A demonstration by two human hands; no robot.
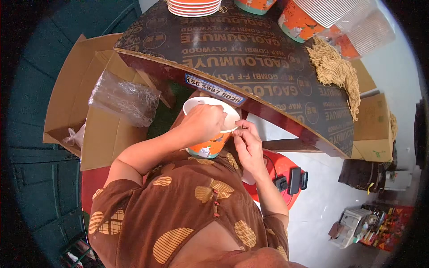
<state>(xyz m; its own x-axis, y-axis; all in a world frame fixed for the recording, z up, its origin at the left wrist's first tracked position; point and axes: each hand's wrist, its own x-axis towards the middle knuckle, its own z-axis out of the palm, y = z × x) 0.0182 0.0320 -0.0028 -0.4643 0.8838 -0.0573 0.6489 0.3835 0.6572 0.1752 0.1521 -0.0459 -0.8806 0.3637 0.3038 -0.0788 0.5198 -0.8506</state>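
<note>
An orange paper bucket with a white inside and a pale blue-green base band stands upright against my lap, just below the table edge. My left hand reaches over its rim from the left, fingers curled closed inside the opening. The fingertips are hidden, so what they hold cannot be seen. At the right side of the rim, my right hand has thumb and fingers pinched together, touching the bucket's edge. Whatever lies in that pinch is too small to make out.
A dark plywood table carries stacked orange buckets, a stack of white-and-orange rims and a bundle of tan cords. An open carton with clear plastic wrap stands left. A red stool holds small black devices.
</note>
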